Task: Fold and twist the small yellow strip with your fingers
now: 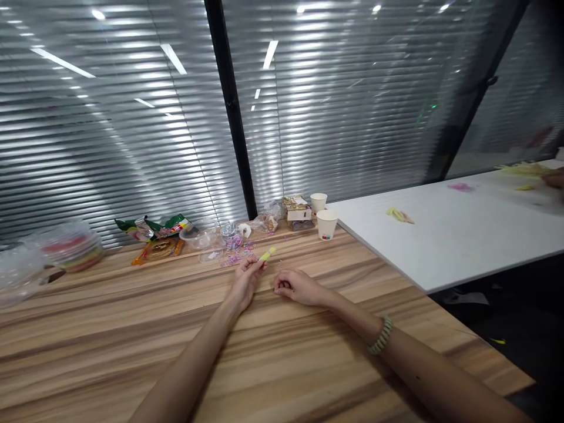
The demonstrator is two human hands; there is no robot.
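Observation:
My left hand (pixel 247 278) is over the middle of the wooden table (pixel 176 329), its thumb and fingers pinched on a small yellow strip (pixel 267 254) that points up and to the right. Just right of it, my right hand (pixel 294 285) rests near the tabletop with curled fingers; whether anything is inside them is hidden. Beyond the left hand lie scattered small pink and purple pieces (pixel 233 258), beside a clear cup (pixel 231 235) holding more of them.
Two paper cups (pixel 326 225) and a box (pixel 298 212) stand at the back. Stacked plastic tubs (pixel 73 245) and green snack bags (pixel 163 226) are at left. A white table (pixel 388 241) adjoins at right, with a person's blurred hand (pixel 554 178) at its far end.

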